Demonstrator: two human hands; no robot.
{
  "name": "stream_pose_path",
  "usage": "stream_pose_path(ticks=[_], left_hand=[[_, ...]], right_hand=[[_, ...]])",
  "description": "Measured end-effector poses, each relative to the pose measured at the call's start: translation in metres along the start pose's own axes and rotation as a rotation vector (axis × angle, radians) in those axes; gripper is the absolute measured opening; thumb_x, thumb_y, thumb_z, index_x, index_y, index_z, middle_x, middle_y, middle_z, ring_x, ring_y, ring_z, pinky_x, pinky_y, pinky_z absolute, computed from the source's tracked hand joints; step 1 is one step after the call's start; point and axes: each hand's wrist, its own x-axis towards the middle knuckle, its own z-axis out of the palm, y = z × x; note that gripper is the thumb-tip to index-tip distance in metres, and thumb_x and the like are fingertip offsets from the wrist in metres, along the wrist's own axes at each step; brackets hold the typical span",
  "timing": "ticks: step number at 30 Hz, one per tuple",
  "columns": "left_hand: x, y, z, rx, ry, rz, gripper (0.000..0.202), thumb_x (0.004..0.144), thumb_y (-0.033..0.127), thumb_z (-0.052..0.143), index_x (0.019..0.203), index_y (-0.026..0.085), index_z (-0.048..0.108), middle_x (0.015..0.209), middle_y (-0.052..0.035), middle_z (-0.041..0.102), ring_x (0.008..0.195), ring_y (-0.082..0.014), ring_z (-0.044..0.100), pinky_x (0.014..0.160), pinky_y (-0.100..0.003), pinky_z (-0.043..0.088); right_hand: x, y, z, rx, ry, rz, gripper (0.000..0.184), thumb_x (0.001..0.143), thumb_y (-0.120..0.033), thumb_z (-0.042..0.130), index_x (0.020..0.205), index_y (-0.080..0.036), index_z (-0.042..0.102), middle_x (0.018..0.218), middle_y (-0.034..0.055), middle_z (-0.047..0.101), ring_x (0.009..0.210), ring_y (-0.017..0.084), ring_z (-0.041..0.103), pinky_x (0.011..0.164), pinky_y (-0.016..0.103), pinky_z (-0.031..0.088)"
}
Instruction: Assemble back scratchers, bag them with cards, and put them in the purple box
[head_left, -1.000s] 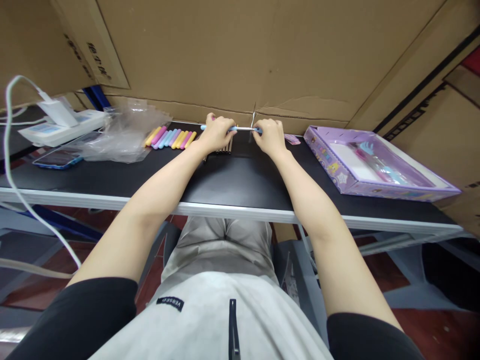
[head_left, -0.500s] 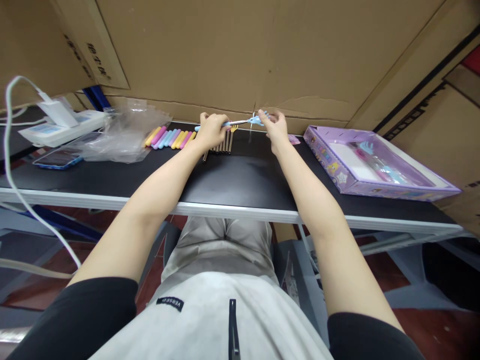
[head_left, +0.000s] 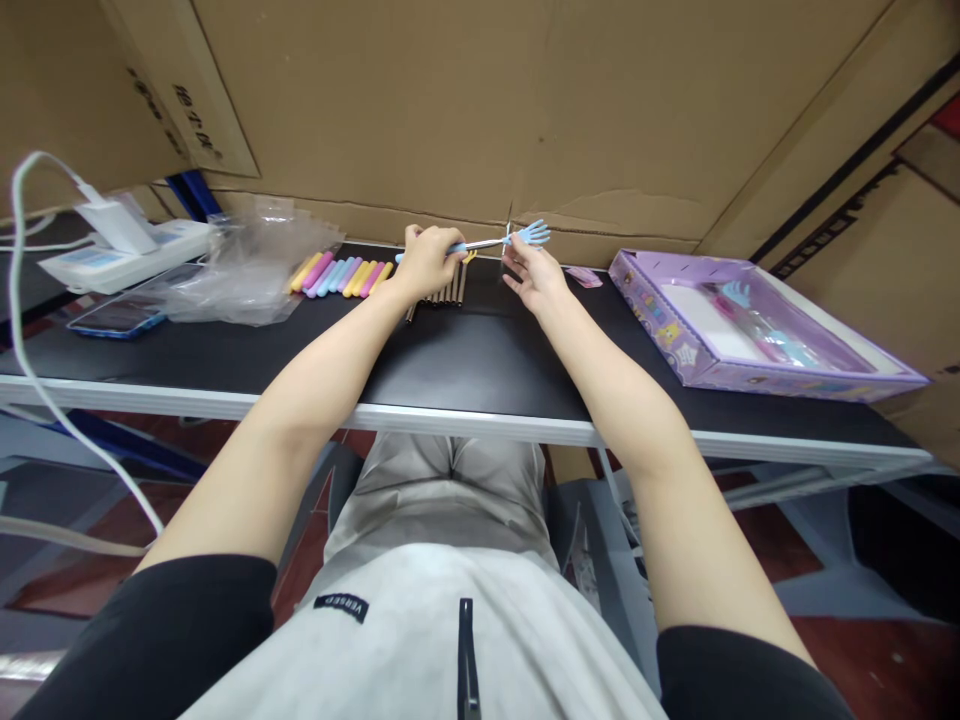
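At the far left of the black table [head_left: 480,360] sit a white power strip [head_left: 127,258] and a phone [head_left: 112,316]. Next come crumpled clear plastic bags [head_left: 251,270] and a row of coloured sleeves [head_left: 341,277]. The left hand [head_left: 429,262] is closed around the blue grip of 1 scratcher [head_left: 487,243], held above a row of metal rods [head_left: 442,294]; its small hand-shaped head points right. The right hand [head_left: 531,275] lies open just under that head, fingers spread, seemingly not touching it. Well to the right rests a purple box [head_left: 750,330] holding another blue hand-shaped head.
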Motion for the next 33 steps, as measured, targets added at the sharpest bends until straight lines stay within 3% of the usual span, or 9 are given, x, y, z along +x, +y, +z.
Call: stream_pose_path(ticks=[10,15,20,25,27,30,33], left_hand=[[0.001,-0.005,0.003,-0.013,0.023,0.054,0.023,0.1,0.028,0.051,0.116,0.026,0.067,0.119,-0.011,0.077,0.126,-0.0344,0.064,0.119,-0.059,0.037],[0.0,0.0,0.0,-0.022,0.025,0.03,0.017,0.1,0.027,0.054,0.111,0.025,0.066,0.118,-0.0107,0.077,0.126,-0.0345,0.063,0.117,-0.058,0.038],[0.005,-0.002,-0.021,-0.011,0.041,-0.011,0.013,0.101,0.029,0.058,0.106,0.023,0.068,0.112,-0.0111,0.075,0.127,-0.0359,0.061,0.117,-0.062,0.032],[0.012,-0.03,-0.052,0.002,-0.022,-0.123,0.022,0.104,0.041,0.06,0.103,0.021,0.07,0.092,-0.0017,0.07,0.119,-0.0259,0.056,0.119,-0.061,0.027],[0.01,-0.041,-0.061,-0.017,-0.056,-0.157,0.018,0.1,0.037,0.064,0.1,0.02,0.071,0.091,0.0005,0.07,0.113,-0.0233,0.056,0.119,-0.059,0.028],[0.002,-0.053,-0.067,-0.034,-0.075,-0.198,0.014,0.097,0.033,0.067,0.096,0.019,0.07,0.091,0.0011,0.071,0.108,-0.0225,0.057,0.119,-0.058,0.028],[-0.005,-0.058,-0.066,-0.034,-0.119,-0.203,0.031,0.104,0.046,0.059,0.097,0.018,0.069,0.083,0.0007,0.07,0.109,-0.0242,0.056,0.119,-0.062,0.026]], right_hand=[[0.026,0.011,-0.01,-0.362,-0.063,-0.212,0.064,0.093,-0.085,0.06,0.109,-0.023,0.072,0.124,0.0134,0.076,0.129,0.037,0.07,0.104,0.066,0.05],[0.026,0.011,-0.007,-0.337,-0.006,-0.242,0.069,0.09,-0.089,0.059,0.105,-0.023,0.072,0.119,0.0142,0.077,0.124,0.037,0.07,0.102,0.066,0.053],[0.048,0.0,-0.027,-0.275,-0.006,-0.237,0.07,0.092,-0.088,0.057,0.105,-0.02,0.069,0.132,0.0137,0.071,0.14,0.037,0.06,0.103,0.061,0.053],[0.07,-0.021,-0.067,-0.356,-0.048,-0.356,0.071,0.092,-0.09,0.051,0.093,-0.021,0.067,0.131,0.009,0.069,0.144,0.038,0.05,0.109,0.07,0.041],[0.071,-0.027,-0.076,-0.317,0.031,-0.307,0.068,0.095,-0.088,0.049,0.084,-0.022,0.06,0.123,0.0076,0.07,0.145,0.035,0.045,0.113,0.067,0.038],[0.065,-0.031,-0.081,-0.184,0.204,-0.166,0.063,0.106,-0.08,0.039,0.076,-0.025,0.043,0.109,0.0065,0.068,0.145,0.025,0.039,0.115,0.049,0.04],[0.062,-0.031,-0.085,-0.174,0.229,-0.106,0.055,0.115,-0.067,0.028,0.076,-0.028,0.031,0.103,0.0075,0.063,0.146,0.021,0.035,0.111,0.04,0.04]])
